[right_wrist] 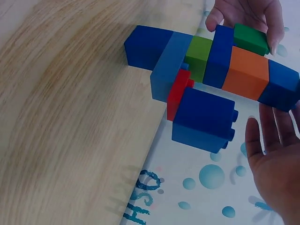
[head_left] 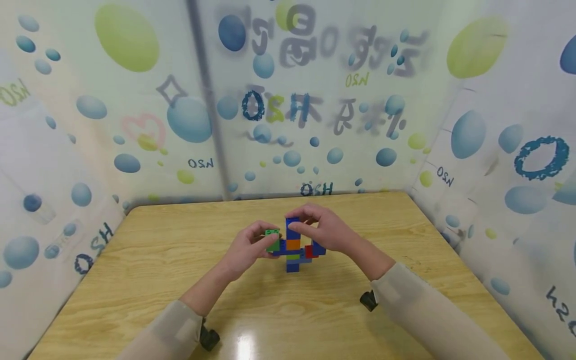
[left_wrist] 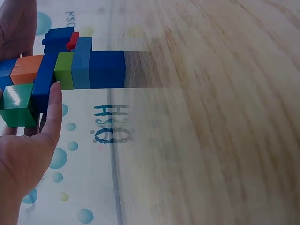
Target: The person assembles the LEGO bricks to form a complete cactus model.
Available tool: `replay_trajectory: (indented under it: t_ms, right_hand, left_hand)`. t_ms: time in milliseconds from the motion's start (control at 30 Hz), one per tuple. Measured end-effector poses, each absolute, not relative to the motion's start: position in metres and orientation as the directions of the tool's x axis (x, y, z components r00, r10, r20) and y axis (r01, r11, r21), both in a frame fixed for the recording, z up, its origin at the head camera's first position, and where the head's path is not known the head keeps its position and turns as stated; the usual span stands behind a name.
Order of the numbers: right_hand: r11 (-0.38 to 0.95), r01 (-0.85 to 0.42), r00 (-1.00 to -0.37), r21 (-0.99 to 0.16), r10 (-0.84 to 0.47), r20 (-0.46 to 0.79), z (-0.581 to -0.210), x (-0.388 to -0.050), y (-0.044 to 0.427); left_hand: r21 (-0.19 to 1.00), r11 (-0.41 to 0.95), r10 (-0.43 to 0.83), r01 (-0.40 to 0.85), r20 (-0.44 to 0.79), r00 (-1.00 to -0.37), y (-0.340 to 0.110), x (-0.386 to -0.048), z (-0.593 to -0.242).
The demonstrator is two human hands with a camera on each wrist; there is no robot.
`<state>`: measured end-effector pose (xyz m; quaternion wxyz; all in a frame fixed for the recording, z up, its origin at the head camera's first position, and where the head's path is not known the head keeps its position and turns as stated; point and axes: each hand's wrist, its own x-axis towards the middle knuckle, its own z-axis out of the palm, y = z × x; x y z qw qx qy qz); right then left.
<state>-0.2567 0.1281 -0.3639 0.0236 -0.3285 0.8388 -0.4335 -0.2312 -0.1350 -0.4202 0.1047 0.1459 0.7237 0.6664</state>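
Observation:
A tower of toy building bricks stands upright on the table in the head view. From the bottom come a blue brick [right_wrist: 147,47], a lighter blue long brick [right_wrist: 168,68], a lime brick [right_wrist: 198,56], a dark blue long brick [right_wrist: 218,58], an orange brick [head_left: 293,244] and a blue top brick [head_left: 291,231]. My left hand [head_left: 243,250] pinches the green brick [head_left: 272,242] on the dark blue brick's left end. With thumb and fingers, my right hand [head_left: 332,231] grips the top brick. A red brick [right_wrist: 177,96] and a large blue brick [right_wrist: 202,117] sit on the right arm.
The wooden table [head_left: 180,245] runs up to patterned curtains [head_left: 279,165] at the back and sides. Black wrist fittings [head_left: 369,301] show near the sleeves [head_left: 414,295].

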Motion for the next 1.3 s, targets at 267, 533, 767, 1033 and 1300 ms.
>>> replay_trajectory:
  t_ms: [267,533,767,1033,1300]
  right_hand:
    - [0.439,-0.456,-0.844,-0.774,-0.488,0.221,-0.367,-0.256,0.152]
    - [0.443,-0.315,-0.861,-0.839,-0.505,0.057,-0.391,-0.249,0.186]
    - [0.406,-0.319,-0.818,-0.856,-0.574,0.032,-0.41,-0.25,0.191]
    - [0.389,-0.34,-0.807,-0.856,-0.588,0.054,-0.414,-0.252,0.186]
    - [0.452,-0.34,-0.845,-0.824,-0.532,0.057,-0.418,-0.257,0.178]
  left_hand:
    - [0.96,0.217,0.336,0.178,0.098,-0.937,-0.144,-0.227,-0.414]
    - [0.849,0.358,0.429,0.389,0.22,-0.876,-0.149,-0.213,-0.409]
    - [0.807,0.359,0.463,0.469,0.282,-0.84,-0.142,-0.209,-0.413]
    - [0.813,0.344,0.421,0.469,0.313,-0.851,-0.139,-0.216,-0.417]
    - [0.811,0.352,0.426,0.467,0.305,-0.852,-0.138,-0.229,-0.417]
